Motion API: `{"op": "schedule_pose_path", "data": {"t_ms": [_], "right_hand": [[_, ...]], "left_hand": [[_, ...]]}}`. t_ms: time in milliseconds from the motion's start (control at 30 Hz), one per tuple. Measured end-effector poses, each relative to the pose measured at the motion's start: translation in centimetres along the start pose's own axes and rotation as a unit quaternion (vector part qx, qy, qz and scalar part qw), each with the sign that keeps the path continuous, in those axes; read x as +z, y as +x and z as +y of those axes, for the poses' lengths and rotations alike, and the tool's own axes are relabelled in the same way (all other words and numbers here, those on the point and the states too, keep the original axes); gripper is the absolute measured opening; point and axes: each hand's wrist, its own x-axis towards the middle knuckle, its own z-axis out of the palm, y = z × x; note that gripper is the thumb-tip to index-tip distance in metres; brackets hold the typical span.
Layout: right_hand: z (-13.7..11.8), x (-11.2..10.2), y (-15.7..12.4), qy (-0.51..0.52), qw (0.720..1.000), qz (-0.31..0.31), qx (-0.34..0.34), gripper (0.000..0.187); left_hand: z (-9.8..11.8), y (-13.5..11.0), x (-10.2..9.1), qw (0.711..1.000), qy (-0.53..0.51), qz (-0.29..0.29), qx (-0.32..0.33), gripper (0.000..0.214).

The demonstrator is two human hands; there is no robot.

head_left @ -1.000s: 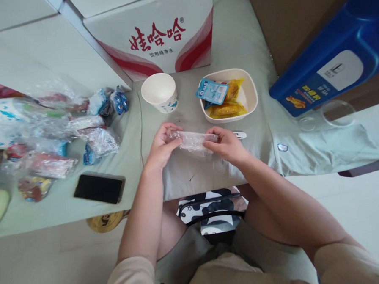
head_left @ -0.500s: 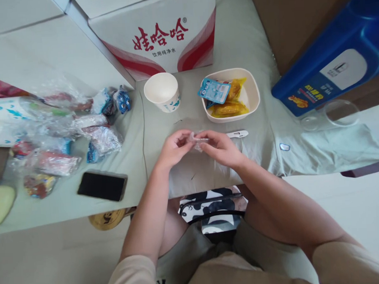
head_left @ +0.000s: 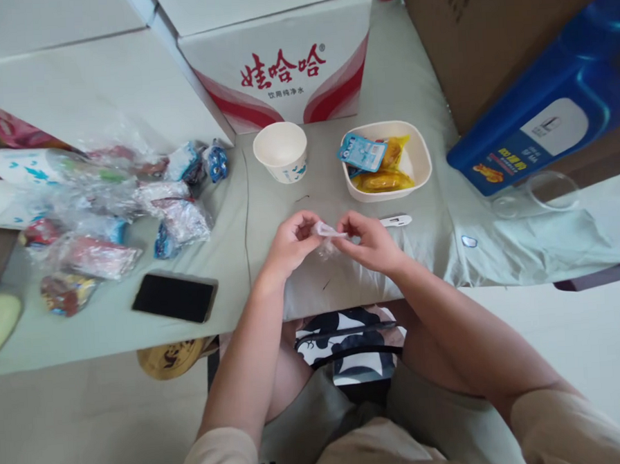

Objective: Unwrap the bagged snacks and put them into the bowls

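My left hand (head_left: 290,243) and my right hand (head_left: 370,241) meet over the middle of the table, fingers pinched on a small crumpled piece of clear plastic wrap (head_left: 327,232) held between them just above the pale green cloth (head_left: 266,193). A white paper cup (head_left: 281,151) stands behind my left hand. A cream bowl (head_left: 420,158) with yellow snack packets and a blue packet sits behind my right hand. A small white clip-like object (head_left: 397,220) lies beside my right hand.
A black phone (head_left: 175,297) lies front left. Several wrapped snacks in clear bags (head_left: 106,215) are piled at the left. A white carton with red characters (head_left: 280,60) stands at the back, a blue jug (head_left: 557,101) and clear glass lid (head_left: 547,190) at the right.
The plastic wrap, stretched long between my hands a second ago, is now bunched small between my fingertips. My hands have come close together.
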Motion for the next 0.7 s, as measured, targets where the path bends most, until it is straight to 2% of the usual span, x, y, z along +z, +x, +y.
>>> {"op": "schedule_pose_path", "data": {"t_ms": [100,167,233,300,367,433,500,567,600,633,700], "right_hand": [[-0.1,0.2,-0.6,-0.047,0.996,0.072,0.005,0.014],[-0.3,0.4,-0.7,-0.084,0.989,0.120,0.003,0.014],[-0.9,0.6,0.1,-0.118,0.983,0.137,-0.018,0.016],[-2.1,0.8,2.2,-0.161,0.976,0.136,-0.057,0.016],[-3.7,1.1,5.7,-0.231,0.959,0.138,-0.092,0.016],[-5.2,1.6,10.2,-0.318,0.934,0.133,-0.099,0.012],[-5.9,2.5,15.1,-0.407,0.905,0.100,-0.064,0.008],[-5.3,3.7,19.6,-0.473,0.879,0.055,-0.025,0.023],[-4.6,4.3,21.6,-0.483,0.875,0.026,-0.010,0.035],[-3.8,4.9,23.3,-0.466,0.884,-0.005,-0.010,0.047],[-2.2,5.8,25.9,-0.369,0.925,-0.016,-0.084,0.061]], "left_hand": [[0.1,-0.2,-0.5,0.999,-0.015,0.029,0.010,0.024],[0.2,-0.3,-1.0,0.998,-0.008,0.064,-0.010,0.011],[0.3,-0.3,-1.5,0.995,0.001,0.087,-0.039,0.003],[0.3,-0.4,-2.0,0.994,0.004,0.088,-0.056,0.006],[0.4,-0.6,-2.4,0.995,0.006,0.077,-0.057,0.007],[0.5,-0.8,-2.8,0.997,0.013,0.067,-0.047,0.007],[0.6,-1.1,-3.1,0.997,0.021,0.057,-0.038,0.006],[0.8,-1.4,-3.4,0.998,0.030,0.051,-0.034,0.007],[0.9,-1.5,-3.6,0.998,0.037,0.049,-0.034,0.007],[0.9,-1.7,-3.9,0.997,0.045,0.050,-0.034,0.007],[1.0,-2.1,-4.4,0.997,0.053,0.051,-0.033,0.007]]}}
